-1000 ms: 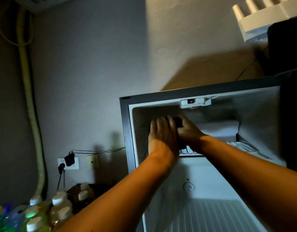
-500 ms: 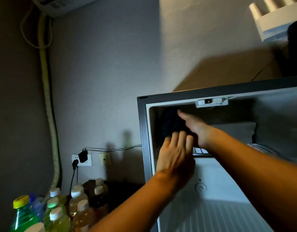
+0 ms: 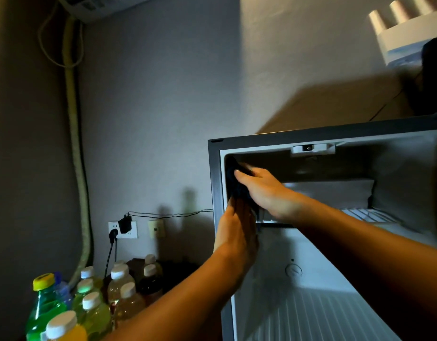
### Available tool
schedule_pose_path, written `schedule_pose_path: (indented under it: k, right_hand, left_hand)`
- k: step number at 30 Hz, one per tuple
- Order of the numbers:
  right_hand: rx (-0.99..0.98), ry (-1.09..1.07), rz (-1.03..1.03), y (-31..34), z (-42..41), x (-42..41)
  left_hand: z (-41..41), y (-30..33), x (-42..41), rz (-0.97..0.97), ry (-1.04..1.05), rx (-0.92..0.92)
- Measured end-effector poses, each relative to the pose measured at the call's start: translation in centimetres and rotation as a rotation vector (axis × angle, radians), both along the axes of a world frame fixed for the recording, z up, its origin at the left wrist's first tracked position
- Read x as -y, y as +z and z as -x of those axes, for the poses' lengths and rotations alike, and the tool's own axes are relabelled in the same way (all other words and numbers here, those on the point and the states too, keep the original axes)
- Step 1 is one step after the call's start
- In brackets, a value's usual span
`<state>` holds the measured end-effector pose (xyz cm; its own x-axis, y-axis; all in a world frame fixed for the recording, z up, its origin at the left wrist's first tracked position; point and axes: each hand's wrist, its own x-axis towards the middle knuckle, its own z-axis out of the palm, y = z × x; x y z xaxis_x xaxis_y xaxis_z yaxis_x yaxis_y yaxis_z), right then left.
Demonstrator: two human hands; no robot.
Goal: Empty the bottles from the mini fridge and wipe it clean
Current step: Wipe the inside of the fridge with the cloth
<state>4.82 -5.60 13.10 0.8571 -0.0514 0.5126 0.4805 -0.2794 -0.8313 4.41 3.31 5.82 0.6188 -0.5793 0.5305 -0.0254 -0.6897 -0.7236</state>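
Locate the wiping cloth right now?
In the head view the dark cloth is inside the mini fridge, against its left inner wall near the top corner, under the right hand, just above the left hand.

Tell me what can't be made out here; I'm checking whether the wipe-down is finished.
Head view only:
- Dark cloth: it blends into the shadowed corner, and the right hand covers part of it.
- Left hand: its fingertips are lost behind the cloth, so its grip is unclear.
- Mini fridge: bottom and right side are cut off by the frame edges and the forearms.
- Bottles: labels are too dark to read.
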Motion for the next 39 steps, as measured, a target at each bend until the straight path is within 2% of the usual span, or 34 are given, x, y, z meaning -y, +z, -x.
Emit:
schedule_pose_path:
  k: [4, 9, 14, 18, 22, 28, 32, 39]
  right_hand:
    - [0.281, -0.207, 0.295, -0.3, 1.8, -1.2]
    - [0.431, -0.326, 0.353, 0.3, 3.1, -2.7]
    - [0.399, -0.355, 0.344, -0.8, 2.5, -2.5]
    - [0.354, -0.375, 0.455, -3.0, 2.4, -1.8]
    - [0.308, -0.388, 0.52, -4.8, 2.8, -1.4]
    - [0.313, -0.375, 0.509, -7.5, 3.3, -1.9]
    - [0.335, -0.419, 0.526, -9.4, 3.6, -2.6]
    - [0.271, -0.404, 0.455, -12.7, 3.9, -3.4]
  left_hand:
    - [0.3, 0.0, -0.4, 0.026, 0.055, 0.023]
    - [0.2, 1.0, -1.1, 0.16, -0.049, 0.098]
    - [0.6, 0.8, -1.2, 0.167, -0.118, 0.041]
    - [1.1, -1.2, -1.4, 0.107, -0.139, -0.002]
    - [1.4, -3.4, -1.4, 0.154, -0.167, -0.099]
    - [2.1, -5.5, -1.7, 0.136, -0.147, -0.141]
    - [2.6, -6.9, -1.9, 0.209, -0.165, -0.181]
    - [3.3, -9.8, -1.7, 0.149, -0.104, -0.312]
